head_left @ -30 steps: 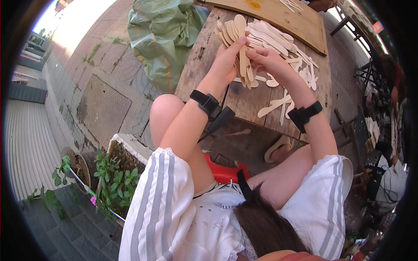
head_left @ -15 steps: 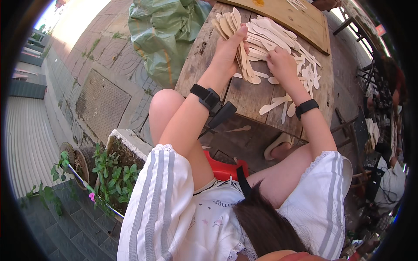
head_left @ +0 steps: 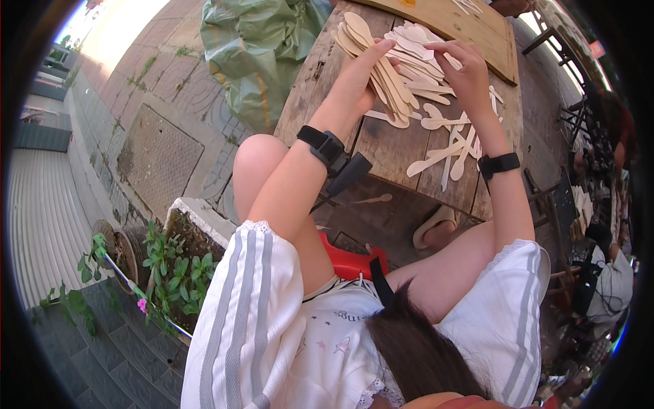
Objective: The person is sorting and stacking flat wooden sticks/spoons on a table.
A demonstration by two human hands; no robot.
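My left hand (head_left: 357,78) is closed around a fanned bunch of wooden spoons (head_left: 393,85), their rounded ends pointing up and away over the table. To its right, my right hand (head_left: 464,67) hovers above a heap of pale wooden spoons (head_left: 417,51). Its fingers are loosely bent and spread apart, and I make out nothing held between them. Several loose spoons (head_left: 436,160) lie crossed on the tabletop nearer to me, below the right hand. Part of the heap is hidden behind my right fingers.
The worn wooden table (head_left: 388,146) has a wooden board (head_left: 470,37) at its far side. A green woven sack (head_left: 255,61) stands left of it. Below are a red seat (head_left: 354,259) and a spoon on the ground (head_left: 373,200). A planter (head_left: 197,221) sits at the left.
My right hand has lifted off the heap, moving up and right, and its fingers have spread. The bunch in my left hand has shifted and tilted slightly right.
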